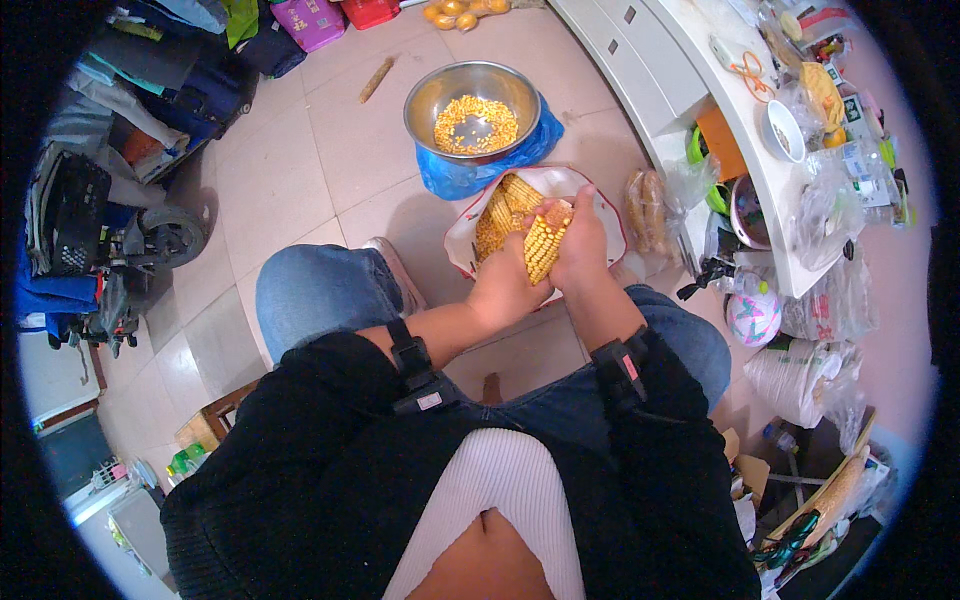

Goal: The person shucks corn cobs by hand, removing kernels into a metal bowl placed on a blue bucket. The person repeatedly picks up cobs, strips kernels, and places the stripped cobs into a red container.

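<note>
An ear of dried yellow corn (545, 244) is held between my two hands, with a partly stripped patch at its upper end. My left hand (504, 281) grips it from the left side and below. Around its right side is my right hand (589, 244), thumb pointing up near the stripped end. Both hands are over a white sack (606, 217) with a red rim. Inside the sack lie more corn ears (517, 196). Beyond it stands a steel bowl (415, 112) with loose corn kernels (480, 124) on its bottom.
Under the bowl is a blue plastic bag (450, 178). A bare corncob (377, 79) lies on the tiled floor (262, 157). To the right stands a white cabinet (667, 56) with a cluttered top, and a bag of long pale items (646, 210) rests beside it. A small wheeled vehicle (169, 236) is at left.
</note>
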{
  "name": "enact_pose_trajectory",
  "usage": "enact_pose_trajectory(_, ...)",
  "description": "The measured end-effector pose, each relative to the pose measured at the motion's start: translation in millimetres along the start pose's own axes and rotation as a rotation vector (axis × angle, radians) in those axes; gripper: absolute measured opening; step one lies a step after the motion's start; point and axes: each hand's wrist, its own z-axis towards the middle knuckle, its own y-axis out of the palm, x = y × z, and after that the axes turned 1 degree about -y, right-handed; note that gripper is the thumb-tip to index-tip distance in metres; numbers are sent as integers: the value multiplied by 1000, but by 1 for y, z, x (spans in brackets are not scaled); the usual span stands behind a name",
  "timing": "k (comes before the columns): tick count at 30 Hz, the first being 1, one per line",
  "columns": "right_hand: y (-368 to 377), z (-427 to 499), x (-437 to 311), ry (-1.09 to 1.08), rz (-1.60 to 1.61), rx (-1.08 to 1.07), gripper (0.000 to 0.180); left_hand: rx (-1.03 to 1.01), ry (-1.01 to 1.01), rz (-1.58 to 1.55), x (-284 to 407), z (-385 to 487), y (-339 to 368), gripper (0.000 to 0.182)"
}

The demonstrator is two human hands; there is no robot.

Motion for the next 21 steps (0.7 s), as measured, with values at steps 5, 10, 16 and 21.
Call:
enact_pose_trajectory(5,-5,3,0,31,58,-75,59,82,91,13,1,1,5,57)
enact_pose_trajectory(10,-4,8,3,-27,239,-80,59,136,199,-82,2,10,2,56)
enact_pose_trajectory(16,-7,2,10,-413,-271,12,55,38,83,182,12,1,-5,53)
enact_pose_trajectory(21,-5,2,2,-247,-150,79,54,43,120,229,16,-1,-3,52)
